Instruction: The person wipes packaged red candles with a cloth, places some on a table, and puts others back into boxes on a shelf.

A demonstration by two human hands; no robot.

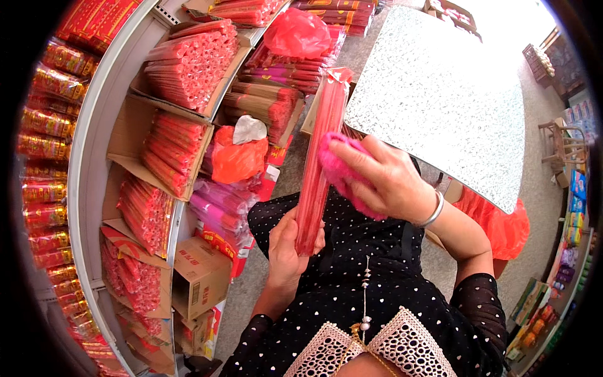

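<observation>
A long pack of red incense sticks (315, 163) in clear plastic wrap is held tilted upright in front of me. My left hand (290, 242) is closed round its lower end. Bunched in my right hand (392, 179) is a bright pink cloth (342, 169), pressed against the middle of the pack from the right. A silver bangle sits on my right wrist. The palm side of the right hand is hidden by the cloth.
Shelves on the left hold open cardboard boxes with several similar packs (188, 66). Below stands a brown carton (200, 276). A speckled white tabletop (440, 100) lies to the right, with a red plastic bag (496, 223) under its near corner. A wooden chair (559, 141) stands beyond.
</observation>
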